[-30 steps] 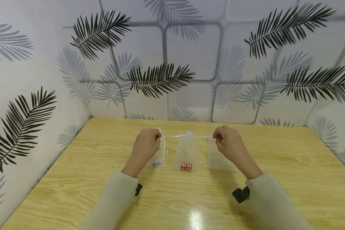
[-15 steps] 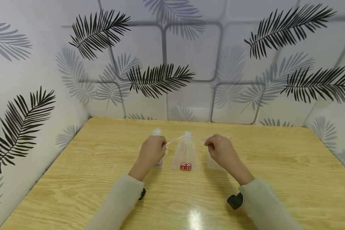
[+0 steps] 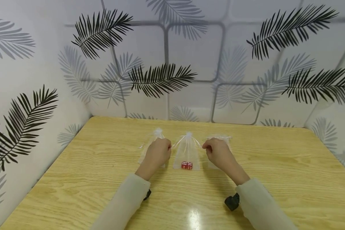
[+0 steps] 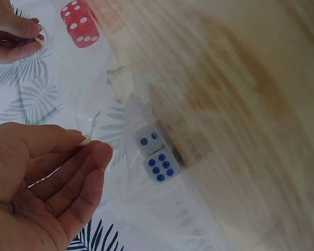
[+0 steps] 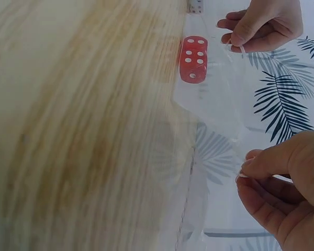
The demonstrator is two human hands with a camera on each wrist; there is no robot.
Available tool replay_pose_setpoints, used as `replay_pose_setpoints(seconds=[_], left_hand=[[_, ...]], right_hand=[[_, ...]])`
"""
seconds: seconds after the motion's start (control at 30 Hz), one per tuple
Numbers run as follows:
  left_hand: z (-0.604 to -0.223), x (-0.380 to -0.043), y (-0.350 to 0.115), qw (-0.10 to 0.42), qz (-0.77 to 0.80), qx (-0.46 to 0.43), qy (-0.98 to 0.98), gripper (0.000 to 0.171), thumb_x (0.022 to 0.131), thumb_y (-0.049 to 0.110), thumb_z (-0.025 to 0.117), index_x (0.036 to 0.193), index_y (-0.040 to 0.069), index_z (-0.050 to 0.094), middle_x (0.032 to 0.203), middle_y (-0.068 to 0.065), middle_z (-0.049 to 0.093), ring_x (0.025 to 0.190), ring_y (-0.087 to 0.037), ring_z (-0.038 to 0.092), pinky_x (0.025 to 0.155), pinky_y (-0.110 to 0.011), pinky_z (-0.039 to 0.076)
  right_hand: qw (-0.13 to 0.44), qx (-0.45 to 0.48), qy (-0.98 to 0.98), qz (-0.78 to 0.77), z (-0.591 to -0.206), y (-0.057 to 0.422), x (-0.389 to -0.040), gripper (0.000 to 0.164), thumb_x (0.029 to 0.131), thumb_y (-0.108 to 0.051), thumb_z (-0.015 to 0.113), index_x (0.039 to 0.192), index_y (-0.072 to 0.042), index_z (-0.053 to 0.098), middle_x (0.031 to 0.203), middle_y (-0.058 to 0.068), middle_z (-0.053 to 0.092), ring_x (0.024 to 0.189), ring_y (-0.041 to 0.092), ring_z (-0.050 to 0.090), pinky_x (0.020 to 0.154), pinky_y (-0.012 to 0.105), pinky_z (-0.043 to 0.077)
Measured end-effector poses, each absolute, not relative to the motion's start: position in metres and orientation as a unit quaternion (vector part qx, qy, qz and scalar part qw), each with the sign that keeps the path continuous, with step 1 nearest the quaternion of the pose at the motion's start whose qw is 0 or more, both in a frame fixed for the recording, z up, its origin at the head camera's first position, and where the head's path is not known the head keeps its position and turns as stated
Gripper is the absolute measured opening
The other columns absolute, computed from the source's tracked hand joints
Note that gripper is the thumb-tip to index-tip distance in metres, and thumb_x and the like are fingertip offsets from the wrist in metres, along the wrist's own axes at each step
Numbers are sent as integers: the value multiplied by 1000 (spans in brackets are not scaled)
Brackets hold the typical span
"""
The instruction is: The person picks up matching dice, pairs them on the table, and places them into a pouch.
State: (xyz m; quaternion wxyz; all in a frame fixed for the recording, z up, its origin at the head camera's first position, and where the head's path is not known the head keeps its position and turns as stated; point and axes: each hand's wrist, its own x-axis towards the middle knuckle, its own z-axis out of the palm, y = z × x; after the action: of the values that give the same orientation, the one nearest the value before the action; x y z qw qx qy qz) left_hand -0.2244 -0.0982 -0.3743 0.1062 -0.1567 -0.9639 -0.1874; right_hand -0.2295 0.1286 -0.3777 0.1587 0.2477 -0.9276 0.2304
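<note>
A sheer white drawstring pouch (image 3: 179, 156) lies in the middle with red dice (image 3: 187, 165) inside, its neck gathered at the top. My left hand (image 3: 158, 152) pinches the left end of its white string (image 3: 177, 142) between thumb and fingertips. On the other side my right hand (image 3: 220, 153) pinches the right end. Beneath my left hand lies a second sheer pouch (image 3: 144, 157); white dice (image 4: 161, 165) with blue dots show in it in the left wrist view. A third sheer pouch (image 3: 211, 165) is partly hidden behind my right hand.
All three pouches lie in a row on a yellow wood-grain table (image 3: 103, 153). Behind it stands a wall (image 3: 195, 95) covered with a leaf pattern. A black wrist device (image 3: 232, 202) hangs below my right sleeve.
Both hands have come nearer to the body and closer together, still pinching the string ends. The string, stretched out sideways before, now slopes down from the neck. The middle pouch stays in place.
</note>
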Motion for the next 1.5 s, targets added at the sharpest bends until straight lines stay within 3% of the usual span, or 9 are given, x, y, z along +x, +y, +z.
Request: replay_pose_setpoints(seconds=[0.1, 0.23, 0.37, 0.47, 0.7, 0.8, 0.93, 1.13, 1.5], left_hand=[[-374, -223, -98, 97, -184, -154, -966, 33, 89, 0, 58, 58, 8, 52, 49, 2, 41, 44, -7, 28, 41, -17, 23], [-373, -221, -100, 94, -169, -150, -970, 14, 87, 2, 62, 74, 1, 68, 63, -5, 63, 46, -8, 40, 43, -17, 33], [-369, -218, -100, 84, -166, -146, -972, 10, 87, 1, 62, 86, -2, 72, 77, -12, 71, 47, -8, 43, 44, -18, 36], [-366, -216, -99, 74, -172, -143, -972, 12, 88, 1, 61, 90, -2, 72, 81, -14, 72, 46, -7, 40, 45, -18, 34], [-365, -214, -95, 70, -181, -150, -969, 12, 88, -1, 59, 82, 1, 70, 81, -13, 71, 49, -8, 30, 47, -21, 29], [-364, -213, -93, 79, -176, -160, -968, 12, 88, -1, 58, 87, 1, 70, 91, -14, 72, 54, -9, 44, 50, -21, 37], [-361, -211, -91, 101, -174, -176, -963, 15, 90, -1, 58, 97, 0, 71, 98, -15, 70, 80, -21, 66, 66, -28, 55], [-357, -211, -90, 129, -207, -229, -942, 16, 90, -2, 58, 98, 1, 72, 95, -12, 70, 87, -26, 67, 75, -34, 56], [-352, -204, -76, 94, -205, -303, -926, 22, 92, 1, 58, 112, -1, 66, 111, -14, 68, 99, -27, 66, 83, -37, 55]], right_hand=[[147, 244, -930, 232, -378, 132, -228, 15, 80, 11, 61, 89, 3, 70, 85, 15, 68, 75, 25, 64, 67, 36, 54], [137, 240, -933, 231, -375, 137, -226, 15, 79, 10, 62, 90, 3, 70, 86, 14, 67, 74, 22, 62, 66, 35, 53], [136, 235, -935, 229, -371, 142, -222, 14, 80, 9, 63, 91, 3, 69, 86, 13, 66, 73, 22, 61, 65, 35, 53], [137, 231, -937, 225, -369, 147, -219, 13, 80, 8, 64, 91, 2, 69, 86, 13, 66, 73, 21, 61, 65, 35, 53], [130, 230, -938, 224, -364, 158, -213, 14, 79, 7, 65, 92, 2, 68, 87, 13, 67, 74, 22, 62, 65, 36, 53], [128, 224, -941, 219, -362, 164, -210, 13, 80, 6, 64, 92, 2, 68, 87, 13, 67, 74, 22, 62, 66, 37, 53], [126, 219, -943, 217, -360, 172, -205, 13, 81, 5, 64, 93, 2, 68, 87, 12, 67, 75, 23, 62, 67, 38, 54], [125, 216, -944, 214, -358, 187, -195, 14, 81, 5, 64, 94, 2, 67, 87, 12, 66, 75, 23, 62, 66, 37, 53], [123, 214, -949, 198, -362, 210, -176, 14, 80, 3, 67, 94, 1, 67, 86, 9, 66, 72, 18, 61, 61, 32, 52]])
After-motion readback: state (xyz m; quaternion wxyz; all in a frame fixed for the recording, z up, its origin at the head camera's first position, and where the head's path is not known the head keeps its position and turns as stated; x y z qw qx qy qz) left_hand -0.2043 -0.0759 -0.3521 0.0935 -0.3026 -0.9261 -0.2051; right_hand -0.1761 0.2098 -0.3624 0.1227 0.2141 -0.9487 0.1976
